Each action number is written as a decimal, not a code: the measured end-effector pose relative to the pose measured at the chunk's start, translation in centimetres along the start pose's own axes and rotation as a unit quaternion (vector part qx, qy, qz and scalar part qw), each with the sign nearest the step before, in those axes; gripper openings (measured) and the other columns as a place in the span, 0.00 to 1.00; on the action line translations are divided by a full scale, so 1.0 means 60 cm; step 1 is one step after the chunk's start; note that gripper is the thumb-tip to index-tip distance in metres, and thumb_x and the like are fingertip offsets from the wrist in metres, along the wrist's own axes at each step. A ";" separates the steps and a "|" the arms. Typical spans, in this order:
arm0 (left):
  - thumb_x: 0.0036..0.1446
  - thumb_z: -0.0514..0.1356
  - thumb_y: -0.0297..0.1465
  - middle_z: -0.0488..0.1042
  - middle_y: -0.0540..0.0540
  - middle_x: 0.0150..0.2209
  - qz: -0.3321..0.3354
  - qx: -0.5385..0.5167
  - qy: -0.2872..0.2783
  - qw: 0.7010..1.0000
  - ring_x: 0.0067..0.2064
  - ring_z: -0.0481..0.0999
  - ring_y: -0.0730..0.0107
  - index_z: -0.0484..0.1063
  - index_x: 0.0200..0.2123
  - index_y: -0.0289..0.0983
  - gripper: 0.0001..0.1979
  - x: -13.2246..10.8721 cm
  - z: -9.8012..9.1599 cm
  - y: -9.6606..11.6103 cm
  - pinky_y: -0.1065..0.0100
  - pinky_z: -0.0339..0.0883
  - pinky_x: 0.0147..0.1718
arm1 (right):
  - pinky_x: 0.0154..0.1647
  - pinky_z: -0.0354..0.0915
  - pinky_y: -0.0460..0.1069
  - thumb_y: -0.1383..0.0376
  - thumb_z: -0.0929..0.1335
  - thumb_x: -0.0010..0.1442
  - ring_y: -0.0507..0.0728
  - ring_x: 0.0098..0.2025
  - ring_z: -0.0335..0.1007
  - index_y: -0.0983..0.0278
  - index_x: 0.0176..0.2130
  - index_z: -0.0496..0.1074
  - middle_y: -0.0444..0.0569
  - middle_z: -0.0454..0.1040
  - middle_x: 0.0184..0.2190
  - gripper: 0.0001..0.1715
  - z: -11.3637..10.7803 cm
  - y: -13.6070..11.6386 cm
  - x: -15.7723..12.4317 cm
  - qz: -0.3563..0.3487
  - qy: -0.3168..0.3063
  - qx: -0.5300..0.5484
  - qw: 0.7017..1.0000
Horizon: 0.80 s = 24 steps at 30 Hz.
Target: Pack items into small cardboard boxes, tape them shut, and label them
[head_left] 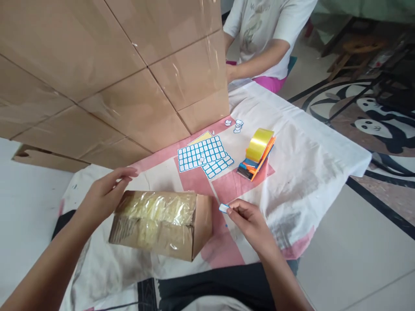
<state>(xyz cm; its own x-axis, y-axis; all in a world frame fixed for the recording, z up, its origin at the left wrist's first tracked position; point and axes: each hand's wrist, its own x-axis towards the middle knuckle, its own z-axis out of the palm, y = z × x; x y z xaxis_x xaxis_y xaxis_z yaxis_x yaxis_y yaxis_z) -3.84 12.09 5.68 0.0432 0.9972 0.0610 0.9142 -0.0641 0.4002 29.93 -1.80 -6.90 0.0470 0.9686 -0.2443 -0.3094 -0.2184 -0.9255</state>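
A cardboard box [181, 235] lies in front of me on the cloth, its top wrapped in shiny clear-yellow tape. Over its far left corner is my left hand [105, 192], fingers stretched out and holding nothing; whether the thumb touches the box I cannot tell. To the right of the box, my right hand [248, 222] pinches a small white sticker label [223, 208] with a blue border between thumb and finger. Farther back lie sheets of the same blue-bordered labels [197, 153], partly overlapping, with a yellowish sheet [202, 138] beneath.
An orange tape dispenser [264, 155] with a yellow tape roll [259, 144] stands at right. Stacked cardboard boxes [136, 103] form a wall at the back left. Loose label bits [238, 125] lie near it. A person in a white shirt [259, 30] sits across the cloth-covered table [311, 164].
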 end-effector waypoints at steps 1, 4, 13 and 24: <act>0.58 0.54 0.38 0.81 0.51 0.46 -0.040 -0.036 0.010 0.999 0.45 0.77 0.64 0.75 0.44 0.43 0.14 -0.019 0.003 -0.014 0.66 0.68 0.47 | 0.24 0.47 0.47 0.55 0.73 0.59 0.49 0.23 0.50 0.63 0.28 0.73 0.38 0.58 0.19 0.16 0.011 0.005 -0.009 0.006 0.030 0.039 0.999; 0.61 0.54 0.39 0.80 0.52 0.47 -0.128 -0.120 0.008 0.984 0.48 0.77 0.63 0.72 0.50 0.47 0.16 -0.059 0.020 -0.038 0.66 0.68 0.48 | 0.20 0.43 0.46 0.51 0.76 0.55 0.47 0.19 0.41 0.61 0.28 0.73 0.34 0.50 0.16 0.18 0.057 0.014 -0.034 0.072 0.137 0.219 0.963; 0.64 0.51 0.44 0.80 0.54 0.48 -0.144 -0.089 -0.035 0.985 0.50 0.76 0.59 0.76 0.47 0.49 0.17 -0.068 0.043 -0.046 0.63 0.65 0.53 | 0.16 0.41 0.46 0.49 0.81 0.40 0.44 0.15 0.37 0.60 0.18 0.59 0.31 0.48 0.10 0.33 0.133 0.015 -0.048 0.273 0.117 0.330 0.896; 0.62 0.53 0.46 0.81 0.53 0.47 -0.183 -0.108 -0.049 0.976 0.50 0.77 0.56 0.78 0.45 0.49 0.17 -0.057 0.047 -0.040 0.61 0.66 0.52 | 0.16 0.39 0.44 0.51 0.82 0.40 0.42 0.12 0.38 0.61 0.19 0.58 0.30 0.50 0.09 0.34 0.130 0.014 -0.057 0.361 0.086 0.376 0.849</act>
<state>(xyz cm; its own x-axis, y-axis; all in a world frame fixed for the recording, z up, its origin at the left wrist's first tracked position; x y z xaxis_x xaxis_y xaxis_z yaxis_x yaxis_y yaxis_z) -5.05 8.92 1.94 -0.2220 0.9530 -0.2062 0.7702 0.3011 0.5623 22.12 -4.36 -4.58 -0.2952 0.5683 -0.7681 -0.8328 -0.5470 -0.0847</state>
